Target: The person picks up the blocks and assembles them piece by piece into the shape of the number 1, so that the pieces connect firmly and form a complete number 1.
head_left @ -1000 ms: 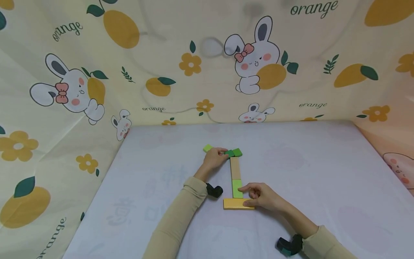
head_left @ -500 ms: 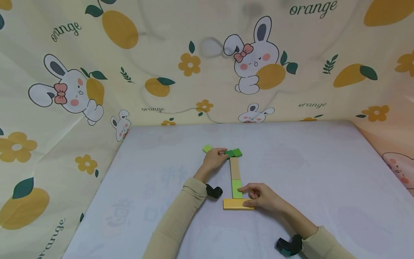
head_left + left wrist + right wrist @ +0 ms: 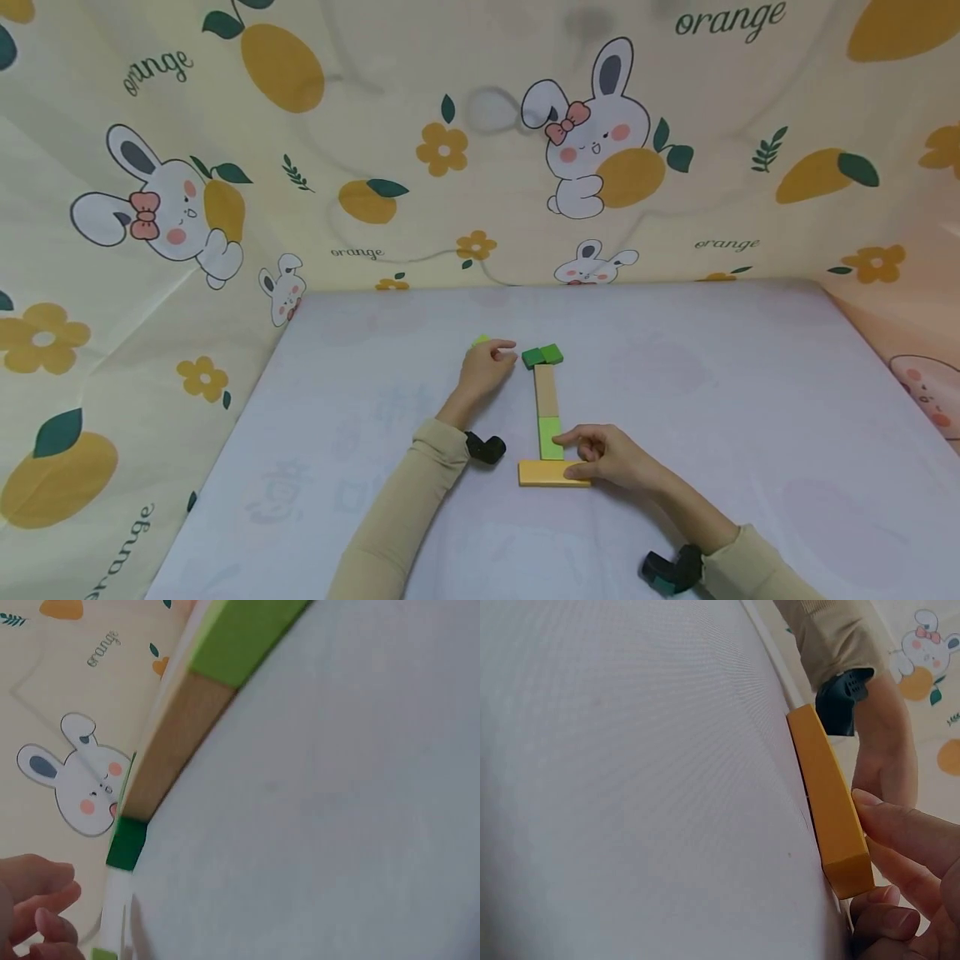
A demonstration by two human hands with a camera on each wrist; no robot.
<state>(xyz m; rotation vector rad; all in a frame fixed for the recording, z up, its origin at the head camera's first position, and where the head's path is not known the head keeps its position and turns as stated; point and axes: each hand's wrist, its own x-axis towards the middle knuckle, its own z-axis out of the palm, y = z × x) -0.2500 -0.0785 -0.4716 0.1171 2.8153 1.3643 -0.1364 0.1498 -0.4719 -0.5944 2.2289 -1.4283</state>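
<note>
In the head view my left hand (image 3: 482, 369) is just left of two dark green blocks (image 3: 542, 356), apart from them, fingers loosely bent with nothing between them. It partly covers a light green block (image 3: 481, 340) behind it. Below the dark green pair, a natural wood block (image 3: 546, 391) and a light green block (image 3: 551, 450) lie end to end in a column. A yellow block (image 3: 540, 473) lies crosswise at the column's near end. My right hand (image 3: 618, 454) rests its thumb on the yellow block's right part, while its index fingertip touches the lower light green block's right side.
The blocks lie on a white-covered table (image 3: 720, 400). A printed cloth (image 3: 480, 150) with rabbits and oranges hangs behind and at the sides. Each wrist carries a black camera mount, such as the right one (image 3: 670, 569).
My left hand has let go of the left dark green block and moved slightly left, over the upper light green block. The right hand and the other blocks have stayed in place.
</note>
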